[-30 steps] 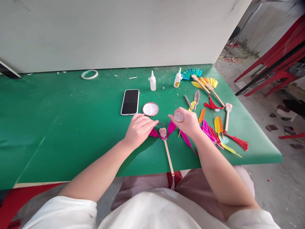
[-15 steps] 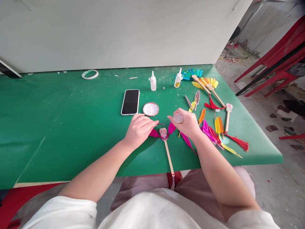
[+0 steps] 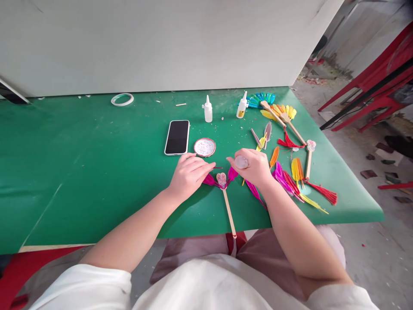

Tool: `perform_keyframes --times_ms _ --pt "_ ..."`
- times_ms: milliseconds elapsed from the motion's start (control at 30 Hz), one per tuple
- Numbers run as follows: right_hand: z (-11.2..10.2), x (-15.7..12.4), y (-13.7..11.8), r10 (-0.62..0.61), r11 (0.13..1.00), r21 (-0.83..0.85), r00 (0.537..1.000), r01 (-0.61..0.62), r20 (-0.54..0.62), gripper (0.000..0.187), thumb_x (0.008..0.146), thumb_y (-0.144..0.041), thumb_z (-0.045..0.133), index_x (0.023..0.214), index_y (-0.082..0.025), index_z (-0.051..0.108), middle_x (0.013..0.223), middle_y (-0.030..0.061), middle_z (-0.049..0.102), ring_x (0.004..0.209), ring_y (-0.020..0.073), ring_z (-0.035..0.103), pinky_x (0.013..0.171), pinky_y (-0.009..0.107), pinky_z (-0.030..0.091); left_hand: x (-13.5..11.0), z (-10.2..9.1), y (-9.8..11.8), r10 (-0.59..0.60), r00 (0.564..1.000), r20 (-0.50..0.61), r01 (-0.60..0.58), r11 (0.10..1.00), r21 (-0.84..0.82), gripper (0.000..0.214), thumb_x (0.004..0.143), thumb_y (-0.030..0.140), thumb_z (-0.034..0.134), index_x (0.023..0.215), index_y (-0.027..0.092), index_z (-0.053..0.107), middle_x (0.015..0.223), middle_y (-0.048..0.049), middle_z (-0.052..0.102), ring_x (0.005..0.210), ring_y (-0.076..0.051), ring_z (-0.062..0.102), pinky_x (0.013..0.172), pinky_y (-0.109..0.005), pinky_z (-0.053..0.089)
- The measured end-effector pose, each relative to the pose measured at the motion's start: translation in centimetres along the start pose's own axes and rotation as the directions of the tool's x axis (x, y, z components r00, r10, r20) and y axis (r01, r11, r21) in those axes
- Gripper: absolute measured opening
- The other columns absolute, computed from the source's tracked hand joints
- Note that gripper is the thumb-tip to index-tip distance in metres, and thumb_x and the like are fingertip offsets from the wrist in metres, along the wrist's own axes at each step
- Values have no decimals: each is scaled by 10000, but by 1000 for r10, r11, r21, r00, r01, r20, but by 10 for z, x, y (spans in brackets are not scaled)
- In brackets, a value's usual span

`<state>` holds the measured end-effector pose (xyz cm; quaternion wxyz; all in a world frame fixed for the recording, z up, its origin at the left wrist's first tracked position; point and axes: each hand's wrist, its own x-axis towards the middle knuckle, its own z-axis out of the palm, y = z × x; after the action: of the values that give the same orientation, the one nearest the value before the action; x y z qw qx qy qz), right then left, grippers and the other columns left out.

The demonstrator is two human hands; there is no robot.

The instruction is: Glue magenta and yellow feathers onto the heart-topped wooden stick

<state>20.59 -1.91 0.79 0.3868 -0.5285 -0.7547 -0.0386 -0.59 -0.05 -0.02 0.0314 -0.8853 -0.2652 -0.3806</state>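
My left hand pinches a thin dark-red piece, perhaps a feather's quill; most of it is hidden by my fingers. My right hand is wrapped round a small squeeze bottle, its round translucent base facing up and its nozzle hidden. Just below both hands lies a fan with a wooden handle and a heart-shaped decorated head. Magenta feathers spread from either side of that head. Beyond my left fingers sits a round white dish with a red rim.
A phone, a tape roll and two white nozzle bottles stand or lie farther back. To the right are loose coloured feathers, finished-looking feather fans and red tassels. A pale panel rises behind the green table.
Hardly anything differs. The view has shifted very slightly, and both hands keep nearly the same place and grip.
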Motion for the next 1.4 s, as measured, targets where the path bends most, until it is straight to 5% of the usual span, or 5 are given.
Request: perform_keyframes --times_ms 300,433,733,933,1400 --pt "-1 1 0 -136 990 34 987 139 -80 139 767 -342 610 788 -205 604 626 -2 616 570 116 553 560 235 429 0 -2 1 -2 1000 11 2 1000 -1 135 808 141 585 919 182 649 794 -8 684 757 -123 596 842 -355 417" --pt "-7 2 -7 8 979 203 998 5 -62 251 737 -390 641 922 -224 606 686 -1 619 627 134 577 613 260 467 0 -3 0 7 1000 10 -7 1000 0 143 812 146 581 923 199 653 785 -1 680 753 -123 587 835 -354 419" --pt "-5 8 -1 513 418 784 831 -459 214 332 734 -484 591 913 -207 627 723 9 594 696 159 589 622 302 501 1 -1 3 55 997 61 -55 998 -5 212 839 89 503 980 171 640 811 -22 688 786 -137 600 821 -353 436" --pt "-5 8 5 616 450 692 757 -564 217 485 792 -604 421 679 -186 640 507 -1 467 431 104 452 387 254 367 1 -2 10 93 994 56 -92 995 -26 101 832 145 554 875 181 638 788 9 706 737 -125 618 823 -346 425" --pt "1 4 -1 579 404 696 755 -593 308 499 809 -622 371 595 -199 528 497 11 500 412 113 466 334 257 333 -2 -2 16 137 990 28 -137 990 -33 144 814 135 581 932 203 626 814 18 702 774 -123 610 853 -351 408"
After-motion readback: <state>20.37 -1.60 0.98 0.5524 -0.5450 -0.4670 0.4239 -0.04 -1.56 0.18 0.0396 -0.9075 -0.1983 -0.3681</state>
